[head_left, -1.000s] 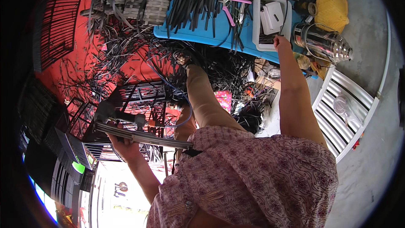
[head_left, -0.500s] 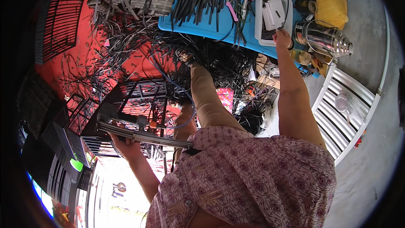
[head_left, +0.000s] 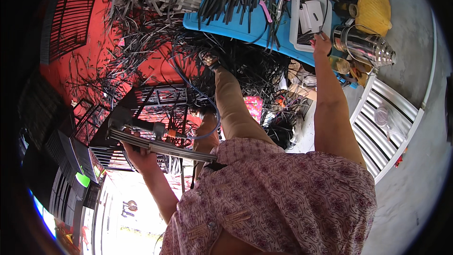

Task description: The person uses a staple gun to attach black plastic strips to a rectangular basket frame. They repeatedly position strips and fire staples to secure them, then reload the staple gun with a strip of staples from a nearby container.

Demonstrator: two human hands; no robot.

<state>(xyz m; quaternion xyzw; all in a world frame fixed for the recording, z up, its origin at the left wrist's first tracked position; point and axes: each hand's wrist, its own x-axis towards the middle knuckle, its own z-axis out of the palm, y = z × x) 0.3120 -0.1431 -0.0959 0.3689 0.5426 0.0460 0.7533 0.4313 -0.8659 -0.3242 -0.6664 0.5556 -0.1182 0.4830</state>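
Note:
My left hand [head_left: 141, 157] is wrapped round a pneumatic staple gun [head_left: 163, 149], held at my left side by my waist. A blue air hose [head_left: 203, 98] runs from the gun's orange fitting and curves up past my leg. Out to the right, my right hand [head_left: 322, 45] reaches the near right corner of a white plastic bin [head_left: 295, 21]. Its fingers are closed at the rim; a thin dark strip shows by the fingertips, but I cannot make out what they hold. White boxes [head_left: 311, 16] sit inside the bin.
The blue table [head_left: 212, 27] carries black strips [head_left: 233, 0], pink-handled pliers [head_left: 266, 7] and a steel flask [head_left: 363, 45]. Loose strips cover the red floor [head_left: 160, 63] round my foot. Black wire racks [head_left: 75, 14] stand left; a white slatted rack [head_left: 382, 123] is right.
The whole view has shifted slightly. My right hand stays at the bin's corner, and my left hand keeps its grip on the staple gun, which has barely moved.

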